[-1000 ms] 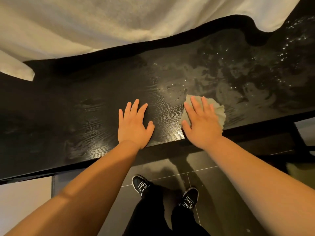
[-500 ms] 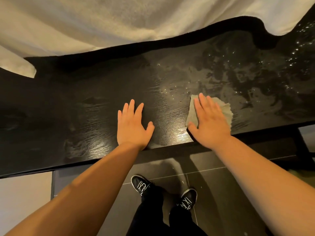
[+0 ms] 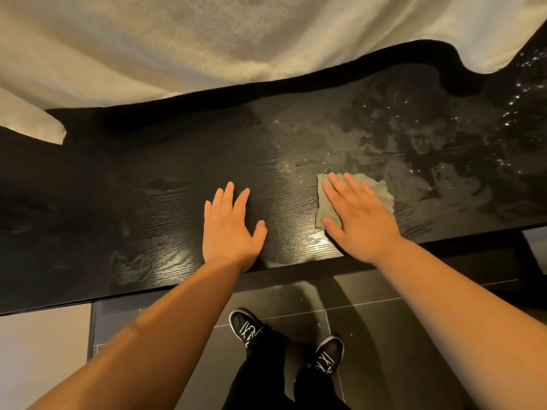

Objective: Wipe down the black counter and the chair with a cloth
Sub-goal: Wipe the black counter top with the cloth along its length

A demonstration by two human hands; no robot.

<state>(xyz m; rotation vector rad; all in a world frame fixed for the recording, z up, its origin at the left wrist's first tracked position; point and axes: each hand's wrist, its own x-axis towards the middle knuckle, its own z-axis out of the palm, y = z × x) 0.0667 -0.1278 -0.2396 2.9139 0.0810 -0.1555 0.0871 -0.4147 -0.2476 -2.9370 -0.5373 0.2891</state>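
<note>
Head view looks down on the black counter [image 3: 148, 202], the biggest thing before us: a long dark slab with raised wood grain. It is stiff and fixed, so we judge it takes firm pressure without giving. Its right part carries a smeary wet film [image 3: 414, 149] and bright droplets [image 3: 518, 108]; the left part looks drier. Wet, that grain is likely slick, so a bracing palm could slide. Pale drapery [image 3: 207, 39] hangs over the far edge. Below the near edge lie dark floor tiles [image 3: 370, 321] and our black shoes [image 3: 247, 327]. We make out no chair for certain.

Our left hand [image 3: 231, 229] lies flat on bare counter, fingers spread, holding nothing. Our right hand [image 3: 361, 220] lies flat on the cloth [image 3: 380, 190], fingers straight, pressing it down close to the near edge where the wet film begins. The cloth is small, greyish and thin. We judge it limp and light, and once damp it will likely cling and drag rather than skate. Wiping needs no grip: a flat palm over its middle carries it, though free corners may fold under. To lift it, we would pinch the loose edge showing beyond the fingers.
</note>
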